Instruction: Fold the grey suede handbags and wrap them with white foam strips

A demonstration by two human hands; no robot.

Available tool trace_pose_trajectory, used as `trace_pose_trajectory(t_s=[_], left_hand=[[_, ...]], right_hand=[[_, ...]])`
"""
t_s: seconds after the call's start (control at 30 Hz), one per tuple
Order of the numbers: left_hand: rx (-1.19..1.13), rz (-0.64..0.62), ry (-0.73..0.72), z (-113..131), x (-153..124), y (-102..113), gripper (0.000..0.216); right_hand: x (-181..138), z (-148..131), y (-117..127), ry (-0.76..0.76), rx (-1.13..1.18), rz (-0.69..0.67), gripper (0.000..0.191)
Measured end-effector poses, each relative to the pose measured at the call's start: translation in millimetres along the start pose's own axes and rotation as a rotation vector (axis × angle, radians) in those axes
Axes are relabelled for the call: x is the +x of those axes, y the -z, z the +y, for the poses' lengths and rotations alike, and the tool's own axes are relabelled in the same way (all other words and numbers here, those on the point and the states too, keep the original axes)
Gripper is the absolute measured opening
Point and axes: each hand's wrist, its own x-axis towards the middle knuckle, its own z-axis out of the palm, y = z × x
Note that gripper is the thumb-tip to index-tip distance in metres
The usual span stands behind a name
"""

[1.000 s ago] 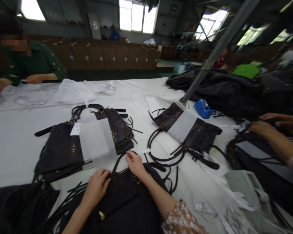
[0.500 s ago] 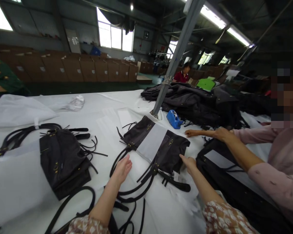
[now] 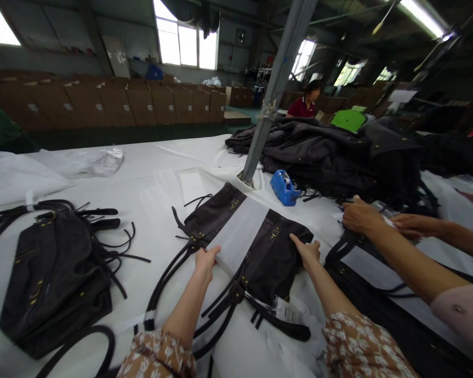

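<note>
Bag point(image 3: 271, 252) lies flat, center of table point(image 3: 173, 168), white sheet point(image 3: 240, 233) wrapped across its middle, straps point(image 3: 220, 310) trailing toward the camera. L hand point(image 3: 205, 261) sits at the near-left edge, fingers curled on the sheet's lower end w/ a light pinch; can't tell how firm. R hand point(image 3: 308, 251) rests on the bag's right corner, fingers fairly flat and spread, pressing rather than gripping. Tag point(image 3: 286, 311) hangs off the near side by the straps.

Progress, as a guess: sheet is on and lined up over the body, so wrap looks mostly done; hands seem to be squaring or taking hold of the bag. Straps are loose, not tucked.

Around it: 2nd bag point(image 3: 55, 273) to the left, no sheet showing. Blue tape dispenser point(image 3: 284, 187) just beyond, near the pole point(image 3: 276, 89). Dark pile point(image 3: 323, 152) behind that. Co-worker's hands point(image 3: 362, 216) on another bag at right, apart from ours. Cartons point(image 3: 142, 105) along the back wall.
</note>
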Motion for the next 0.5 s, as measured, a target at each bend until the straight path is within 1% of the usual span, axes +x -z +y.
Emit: trace_pose_trajectory(t_s=[0.03,0.07,0.1,0.13,0.2,0.23,0.27,0.33,0.4,0.5], left_hand=[[-0.021,-0.024,-0.009,-1,0,1,0.027],[-0.043,-0.053,-0.012,-3,-1,2,0.032],[-0.067,-0.083,-0.010,-5,-1,4,0.036],[-0.089,-0.112,-0.006,-7,-2,5,0.038],[-0.135,-0.157,-0.002,-11,-3,10,0.040],[-0.157,-0.172,-0.005,-14,-3,11,0.041],[-0.178,-0.185,-0.012,-16,-2,13,0.041],[-0.214,-0.211,-0.025,-20,-1,16,0.042],[-0.238,-0.238,-0.034,-22,1,17,0.044],[-0.258,-0.275,-0.036,-24,5,17,0.044]], right_hand=[[1,-3,1,-0.013,-0.019,0.044,0.101],[1,-6,2,0.013,-0.038,0.084,0.103],[0,-11,3,0.085,-0.061,0.124,0.102],[0,-17,3,0.197,-0.087,0.160,0.096],[3,-34,-1,0.483,-0.151,0.187,0.078],[6,-43,-5,0.614,-0.195,0.158,0.070],[9,-54,-10,0.710,-0.242,0.101,0.065],[20,-74,-26,0.785,-0.323,-0.056,0.058],[34,-92,-44,0.775,-0.377,-0.186,0.056],[57,-110,-69,0.686,-0.412,-0.313,0.061]])
